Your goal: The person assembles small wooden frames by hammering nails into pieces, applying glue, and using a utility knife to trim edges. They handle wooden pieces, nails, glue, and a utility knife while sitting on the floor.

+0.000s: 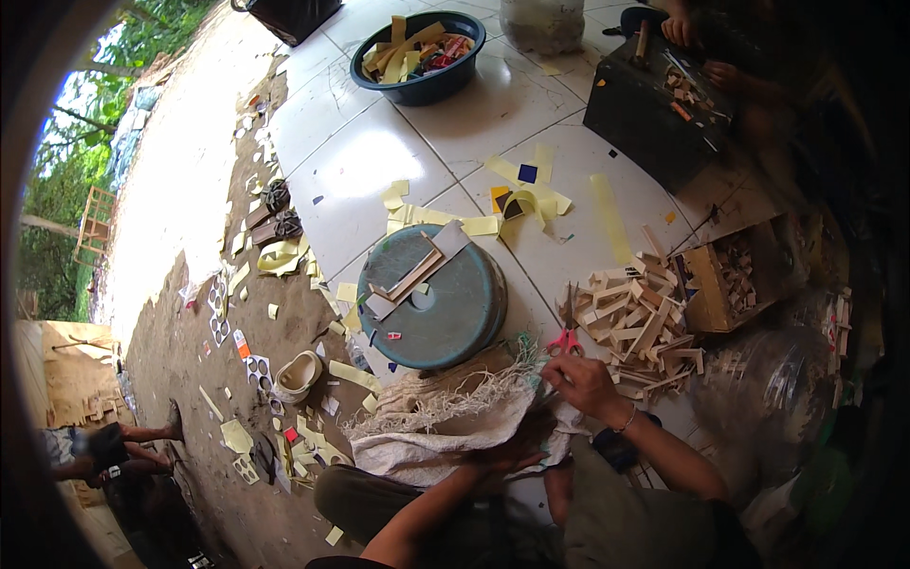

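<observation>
2 hands [582, 383], apparently at sack [445, 442] edges

Strips [415, 273] on drum [441, 327], scissors [566, 334] right, sack [450, 448] before it, basin [428, 92] behind

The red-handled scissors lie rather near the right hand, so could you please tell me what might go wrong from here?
The right hand could knock the scissors into the pile of wooden pieces beside them. Loose threads on the frayed white sack might catch on the handles. A bump to the round green drum could shift the wooden strip on top.
</observation>
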Demonstrator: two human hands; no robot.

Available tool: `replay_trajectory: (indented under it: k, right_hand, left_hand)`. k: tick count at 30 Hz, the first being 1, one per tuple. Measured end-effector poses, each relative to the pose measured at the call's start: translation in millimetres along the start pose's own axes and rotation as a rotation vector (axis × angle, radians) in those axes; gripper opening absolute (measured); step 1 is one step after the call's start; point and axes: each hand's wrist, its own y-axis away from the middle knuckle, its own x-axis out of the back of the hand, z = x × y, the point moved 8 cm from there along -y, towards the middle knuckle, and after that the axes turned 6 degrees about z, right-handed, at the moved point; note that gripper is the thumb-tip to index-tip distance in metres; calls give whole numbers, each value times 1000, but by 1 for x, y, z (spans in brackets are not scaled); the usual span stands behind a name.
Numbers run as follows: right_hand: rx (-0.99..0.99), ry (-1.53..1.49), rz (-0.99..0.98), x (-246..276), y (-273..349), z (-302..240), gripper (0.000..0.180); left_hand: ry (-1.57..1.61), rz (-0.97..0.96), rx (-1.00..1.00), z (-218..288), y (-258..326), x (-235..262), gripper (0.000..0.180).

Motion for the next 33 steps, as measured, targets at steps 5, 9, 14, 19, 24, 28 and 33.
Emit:
replay_trajectory:
  k: [5, 9, 14, 19, 24, 28, 33]
  right_hand:
    - [13, -54, 133, 35, -83, 0, 18]
    - [-26, -52, 174, 57, -126, 0, 21]
    - [-14, -123, 181, 74, -154, -1, 23]
    - [-76, -6, 130, 81, -184, 8, 24]
    - [-52, 104, 31, 80, -224, 19, 26]
    - [29, 246, -38, 62, -286, 43, 34]
    - [-86, 331, -109, 20, -395, 101, 49]
  left_hand:
    - [-29, 26, -15, 3, -2, 3, 33]
    - [-56, 9, -45, 22, -19, 27, 33]
    - [49, 96, -89, 61, -64, 91, 30]
    - [-37, 455, 197, -20, -134, 95, 38]
    - [-272, 416, 299, -71, -135, 50, 42]
    - [-418, 316, 513, -86, -137, 37, 55]
    - [-409, 264, 555, -87, -140, 37, 59]
